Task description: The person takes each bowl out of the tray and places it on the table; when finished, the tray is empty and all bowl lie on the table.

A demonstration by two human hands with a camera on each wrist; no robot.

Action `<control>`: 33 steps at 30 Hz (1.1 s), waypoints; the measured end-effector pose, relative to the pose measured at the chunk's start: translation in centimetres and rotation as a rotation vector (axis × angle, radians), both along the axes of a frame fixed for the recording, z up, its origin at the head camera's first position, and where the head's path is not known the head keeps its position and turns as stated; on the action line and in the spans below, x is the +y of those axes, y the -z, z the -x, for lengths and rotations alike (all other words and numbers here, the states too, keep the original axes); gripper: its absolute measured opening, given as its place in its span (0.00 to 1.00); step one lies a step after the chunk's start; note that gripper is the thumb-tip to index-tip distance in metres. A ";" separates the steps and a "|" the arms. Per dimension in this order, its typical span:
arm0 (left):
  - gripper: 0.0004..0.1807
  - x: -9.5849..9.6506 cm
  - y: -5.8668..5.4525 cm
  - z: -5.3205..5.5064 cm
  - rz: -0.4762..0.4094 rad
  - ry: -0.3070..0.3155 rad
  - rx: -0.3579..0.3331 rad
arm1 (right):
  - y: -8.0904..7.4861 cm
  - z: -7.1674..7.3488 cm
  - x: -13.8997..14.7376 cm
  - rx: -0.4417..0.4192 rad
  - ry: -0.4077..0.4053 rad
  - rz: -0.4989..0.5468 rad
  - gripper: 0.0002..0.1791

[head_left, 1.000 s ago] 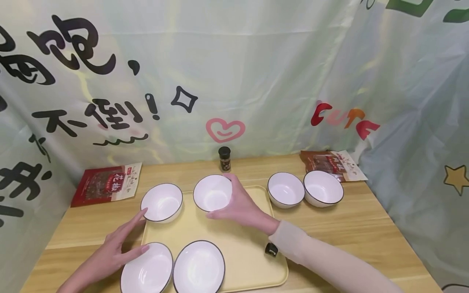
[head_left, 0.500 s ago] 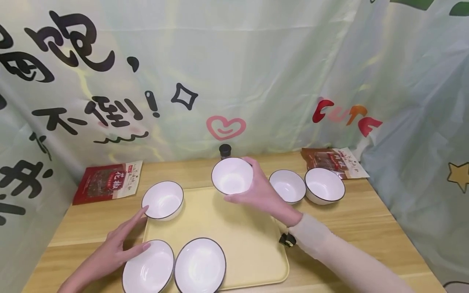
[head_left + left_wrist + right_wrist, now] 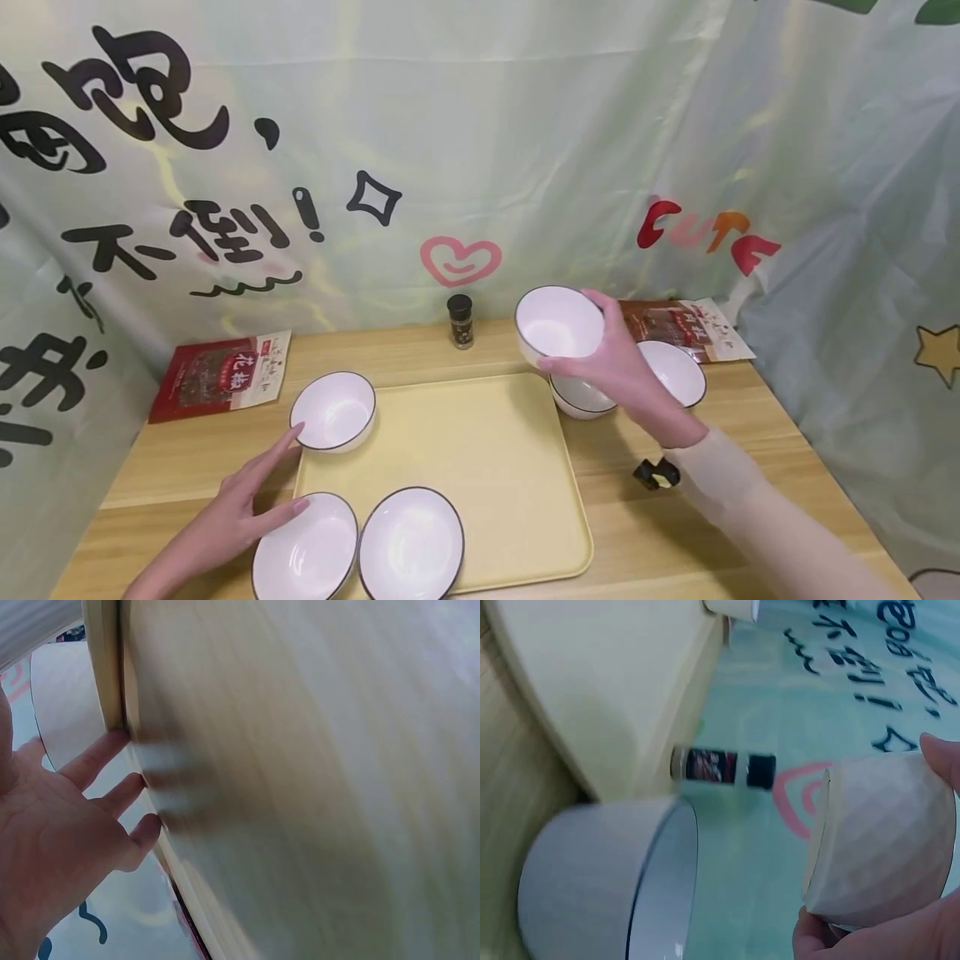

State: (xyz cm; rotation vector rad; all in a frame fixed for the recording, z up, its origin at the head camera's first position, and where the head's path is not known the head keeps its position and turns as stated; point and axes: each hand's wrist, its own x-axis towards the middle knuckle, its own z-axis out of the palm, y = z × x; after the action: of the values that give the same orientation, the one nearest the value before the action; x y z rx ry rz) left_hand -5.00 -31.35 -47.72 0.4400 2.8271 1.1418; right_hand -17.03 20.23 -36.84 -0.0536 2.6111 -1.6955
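My right hand (image 3: 618, 362) grips a white bowl (image 3: 558, 321) with a dark rim, its opening tilted toward me. That bowl is raised above another white bowl (image 3: 583, 397) beside the tray, partly covering it in the head view. From the right wrist, the held bowl's faceted outside (image 3: 885, 840) shows between thumb and fingers. My left hand (image 3: 225, 525) lies at the tray's left side with fingers spread. Its index fingertip is at the rim of the far-left bowl (image 3: 332, 408), and its thumb overlaps the near-left bowl (image 3: 305, 546). A further bowl (image 3: 412, 542) sits beside that one.
A yellow tray (image 3: 495, 467) lies on the wooden table (image 3: 660, 533). Behind it stands a black-capped spice bottle (image 3: 461, 322). A red pouch (image 3: 210, 379) is at back left; another pouch (image 3: 675, 325) lies behind the rightmost bowl (image 3: 675, 372). A printed curtain (image 3: 525, 167) hangs behind.
My right hand has lifted its bowl off the tray's back area and carried it right, over the bowls beside the tray. The left hand has stayed in place.
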 end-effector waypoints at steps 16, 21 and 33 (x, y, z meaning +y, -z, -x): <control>0.54 0.2 -0.2 0.1 0.025 -0.015 -0.048 | -0.7 -0.7 9.6 -0.015 0.112 -0.087 0.67; 0.54 0.2 -0.3 0.0 0.022 -0.020 -0.053 | -0.5 -1.0 12.2 -0.013 0.165 -0.109 0.65; 0.53 0.0 -0.3 -0.1 0.044 -0.035 -0.071 | 0.3 -2.5 17.3 -0.008 0.230 -0.038 0.58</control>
State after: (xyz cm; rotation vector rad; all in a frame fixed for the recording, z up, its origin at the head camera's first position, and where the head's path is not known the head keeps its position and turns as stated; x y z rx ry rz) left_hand -4.94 -31.32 -47.39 0.3411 2.8040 1.0758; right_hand -14.57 37.49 -37.13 0.2637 2.7341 -1.7029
